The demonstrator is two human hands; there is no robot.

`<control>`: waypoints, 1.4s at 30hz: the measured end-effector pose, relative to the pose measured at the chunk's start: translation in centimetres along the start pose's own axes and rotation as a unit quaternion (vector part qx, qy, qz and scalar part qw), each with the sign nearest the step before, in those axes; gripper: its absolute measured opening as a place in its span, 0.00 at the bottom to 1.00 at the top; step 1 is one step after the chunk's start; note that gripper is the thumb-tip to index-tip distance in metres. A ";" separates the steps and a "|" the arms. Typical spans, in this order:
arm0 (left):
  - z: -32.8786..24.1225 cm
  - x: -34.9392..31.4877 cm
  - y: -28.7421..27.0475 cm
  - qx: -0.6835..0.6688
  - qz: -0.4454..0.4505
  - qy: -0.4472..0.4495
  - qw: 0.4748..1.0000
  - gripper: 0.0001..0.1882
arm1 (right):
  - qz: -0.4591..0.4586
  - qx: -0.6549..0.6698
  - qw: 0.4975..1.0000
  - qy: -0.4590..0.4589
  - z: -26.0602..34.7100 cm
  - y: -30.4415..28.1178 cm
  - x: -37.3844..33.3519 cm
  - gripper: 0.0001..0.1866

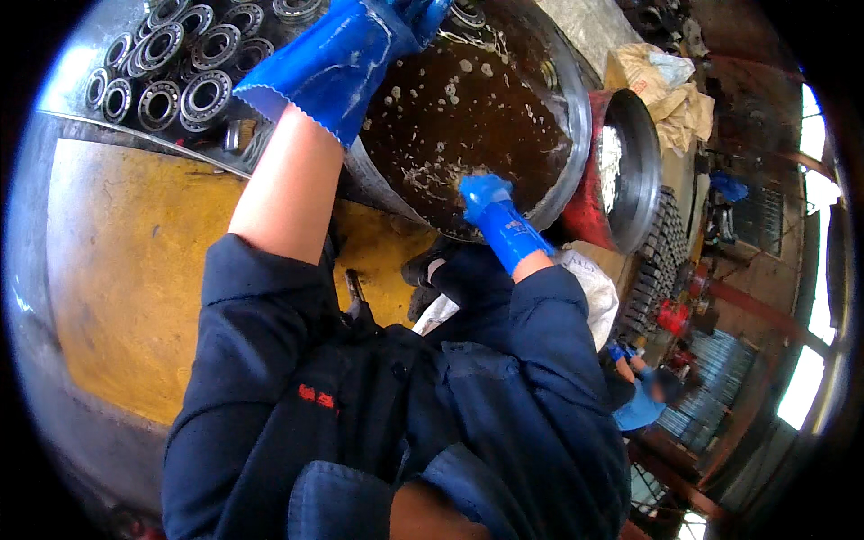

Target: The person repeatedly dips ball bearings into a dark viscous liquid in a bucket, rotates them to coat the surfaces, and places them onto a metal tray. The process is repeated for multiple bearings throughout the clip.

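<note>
Both my hands wear long blue rubber gloves. At the upper edge of the head view is my left hand, partly cut off by the frame, so its fingers cannot be read. Just right of it, a metal bearing shows at the far side of a round metal tub. Brown liquid with patches of foam lies in the tub. Over the near part of the liquid, my right hand has its fingers curled in; whatever they grip is hidden.
Several ball bearings crowd a metal-edged surface at the upper left, above a yellow panel. A red drum stands right of the tub, near a tan sack. Rows of metal parts and another person are farther right.
</note>
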State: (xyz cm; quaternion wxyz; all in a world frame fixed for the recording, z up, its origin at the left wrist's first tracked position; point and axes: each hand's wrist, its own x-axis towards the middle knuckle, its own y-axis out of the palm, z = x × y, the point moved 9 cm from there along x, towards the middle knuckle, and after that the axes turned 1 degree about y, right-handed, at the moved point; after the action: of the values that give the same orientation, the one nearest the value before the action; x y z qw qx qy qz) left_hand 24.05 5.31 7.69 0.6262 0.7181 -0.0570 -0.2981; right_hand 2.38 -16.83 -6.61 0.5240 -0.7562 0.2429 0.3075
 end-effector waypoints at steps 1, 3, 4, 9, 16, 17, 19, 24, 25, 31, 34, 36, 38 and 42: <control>0.3 0.1 0.7 0.009 0.028 -0.006 1.000 0.20 | 0.000 0.000 1.000 0.005 -0.7 0.1 0.2 0.22; -0.3 0.2 0.1 -0.012 0.030 -0.002 0.999 0.20 | 0.005 -0.002 0.999 -0.042 0.1 0.5 1.2 0.24; -0.7 0.2 -0.2 -0.033 0.033 0.000 0.999 0.20 | -0.014 0.085 0.996 0.016 -1.2 0.9 0.7 0.21; 0.3 0.7 0.9 0.003 0.027 -0.006 1.000 0.21 | -0.045 0.486 0.860 0.150 -8.3 10.9 3.3 0.22; 0.3 0.5 0.2 -0.028 0.070 -0.009 0.997 0.20 | -0.035 -0.034 0.997 -0.058 0.2 1.0 1.1 0.15; 0.4 0.5 0.6 -0.029 0.070 -0.010 0.997 0.20 | -0.034 -0.034 0.997 -0.056 -0.1 1.0 1.0 0.15; 0.3 0.4 0.1 -0.030 0.008 -0.018 0.999 0.20 | -0.014 0.025 0.999 -0.025 -1.5 1.2 0.8 0.14; 0.0 0.2 -0.1 -0.006 0.028 -0.005 1.000 0.20 | -0.089 0.667 0.738 0.056 -5.5 8.1 0.3 0.27; 0.6 0.2 0.9 -0.005 0.034 -0.009 0.999 0.20 | -0.098 0.665 0.738 0.066 -6.2 8.1 0.3 0.27; 0.4 0.1 0.8 -0.043 0.096 0.002 0.995 0.21 | 0.012 -0.036 0.999 -0.024 -1.2 1.9 1.3 0.20; 0.0 -0.1 0.5 -0.007 0.043 -0.001 0.999 0.21 | -0.037 0.072 0.997 0.004 -1.5 1.1 -0.4 0.20; 0.9 0.2 1.3 0.003 0.044 -0.007 0.999 0.20 | -0.120 0.248 0.953 0.126 -6.0 4.2 -0.4 0.21; 1.2 0.3 1.5 0.011 0.042 -0.006 0.999 0.20 | -0.064 0.412 0.895 0.158 -7.7 8.0 1.0 0.22; -0.1 0.3 0.2 -0.016 0.060 0.009 0.998 0.19 | -0.075 0.344 0.921 0.166 -4.7 4.8 0.0 0.20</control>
State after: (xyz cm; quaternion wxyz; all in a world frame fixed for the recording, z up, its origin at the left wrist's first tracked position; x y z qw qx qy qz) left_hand 24.42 5.16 7.76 0.6549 0.7060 -0.0894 -0.2542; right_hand 0.03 -22.84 -8.47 0.7259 -0.5854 0.3595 0.0347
